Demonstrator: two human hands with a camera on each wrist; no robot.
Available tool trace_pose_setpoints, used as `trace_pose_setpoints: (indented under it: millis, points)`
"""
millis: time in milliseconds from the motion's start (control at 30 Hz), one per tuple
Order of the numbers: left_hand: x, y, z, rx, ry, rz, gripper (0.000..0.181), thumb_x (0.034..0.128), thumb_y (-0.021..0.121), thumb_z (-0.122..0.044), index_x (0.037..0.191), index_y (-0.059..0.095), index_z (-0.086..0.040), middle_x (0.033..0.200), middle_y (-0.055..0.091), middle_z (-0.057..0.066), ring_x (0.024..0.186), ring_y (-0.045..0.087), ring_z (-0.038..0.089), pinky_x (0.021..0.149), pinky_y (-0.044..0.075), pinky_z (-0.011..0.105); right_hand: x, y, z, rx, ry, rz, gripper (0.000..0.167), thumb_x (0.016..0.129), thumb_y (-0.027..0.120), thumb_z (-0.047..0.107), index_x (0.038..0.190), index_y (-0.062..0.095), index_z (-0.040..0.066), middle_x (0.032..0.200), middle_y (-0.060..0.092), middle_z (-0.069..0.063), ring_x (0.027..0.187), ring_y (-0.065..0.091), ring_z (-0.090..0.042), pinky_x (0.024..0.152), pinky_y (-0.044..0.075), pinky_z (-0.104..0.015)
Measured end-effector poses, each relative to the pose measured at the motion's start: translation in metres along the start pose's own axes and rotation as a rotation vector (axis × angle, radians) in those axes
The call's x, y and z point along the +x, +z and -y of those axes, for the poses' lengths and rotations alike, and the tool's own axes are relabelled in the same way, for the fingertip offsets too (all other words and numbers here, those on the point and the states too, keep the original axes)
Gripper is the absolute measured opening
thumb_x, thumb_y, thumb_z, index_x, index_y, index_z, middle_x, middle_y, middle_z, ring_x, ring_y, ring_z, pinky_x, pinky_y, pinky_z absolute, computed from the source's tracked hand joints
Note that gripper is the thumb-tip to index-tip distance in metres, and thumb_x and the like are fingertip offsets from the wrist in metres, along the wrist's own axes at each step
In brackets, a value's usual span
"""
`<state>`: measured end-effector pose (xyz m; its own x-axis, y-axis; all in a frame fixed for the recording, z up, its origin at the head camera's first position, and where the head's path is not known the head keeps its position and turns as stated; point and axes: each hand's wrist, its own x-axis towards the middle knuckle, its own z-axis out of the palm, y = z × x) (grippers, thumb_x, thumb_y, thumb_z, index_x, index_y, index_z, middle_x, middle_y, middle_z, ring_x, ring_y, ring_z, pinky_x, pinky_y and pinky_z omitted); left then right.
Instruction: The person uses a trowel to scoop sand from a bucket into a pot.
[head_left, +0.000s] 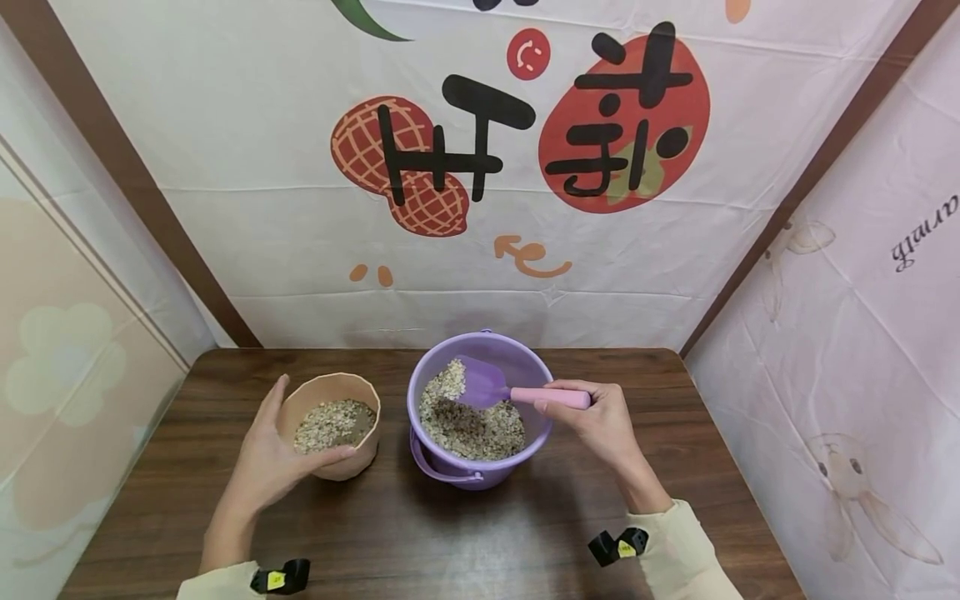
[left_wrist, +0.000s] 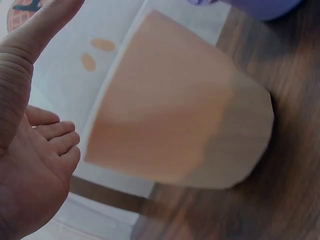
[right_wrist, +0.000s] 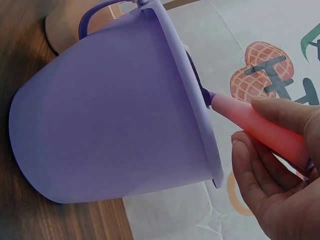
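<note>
Right hand [head_left: 597, 414], scoop [head_left: 525, 395] gripped within, bucket [head_left: 531, 371] alongside

- Our left hand [left_wrist: 32, 167], thumb spread, is beside a peach tub [left_wrist: 170, 110].
- We see the tub on a wooden desk [left_wrist: 290, 185].
- Two orange ovals [left_wrist: 102, 45] mark white cloth [left_wrist: 57, 82] behind.
- A purple object [left_wrist: 267, 7] shows up top.

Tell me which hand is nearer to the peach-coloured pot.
Left. The left hand is close beside the peach-coloured pot, at its left; the right hand is across the purple bucket from it, holding the pink-handled shovel.
</note>
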<state>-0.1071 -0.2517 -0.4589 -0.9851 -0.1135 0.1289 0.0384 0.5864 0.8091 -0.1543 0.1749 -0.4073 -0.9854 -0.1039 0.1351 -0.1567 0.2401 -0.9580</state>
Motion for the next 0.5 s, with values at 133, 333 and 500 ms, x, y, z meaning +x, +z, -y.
trace_pose_setpoints:
  millis: [133,333,500]
  points:
    - [-0.001,0.0,0.012,0.023,-0.009,-0.007,0.141,0.0618,0.099,-0.036,0.164,0.006,-0.007,0.165,0.014,0.028,0.144,0.023,0.054,0.108,0.028,0.074,0.0,0.0,0.0,0.017,0.0,-0.002,0.024,0.078,0.09,0.017,0.1,0.082,0.01,0.09,0.078,-0.007,0.078,0.07,-0.017,0.065,0.056,-0.025]
    - [-0.003,0.003,0.025,0.026,-0.024,0.014,0.14,0.064,0.098,-0.038,0.163,0.004,-0.005,0.164,0.013,0.03,0.144,0.022,0.055,0.107,0.027,0.074,-0.001,0.0,0.003,0.045,-0.008,0.0,0.024,0.079,0.089,0.017,0.1,0.082,0.009,0.091,0.078,-0.008,0.079,0.071,-0.019,0.066,0.056,-0.026]
    - [-0.005,0.006,0.032,0.024,-0.033,0.018,0.139,0.0665,0.096,-0.039,0.163,0.003,-0.004,0.163,0.014,0.03,0.144,0.022,0.055,0.107,0.027,0.075,-0.001,0.001,0.008,0.073,-0.009,0.005,0.024,0.08,0.088,0.016,0.101,0.081,0.007,0.092,0.077,-0.01,0.08,0.072,-0.019,0.068,0.057,-0.026]
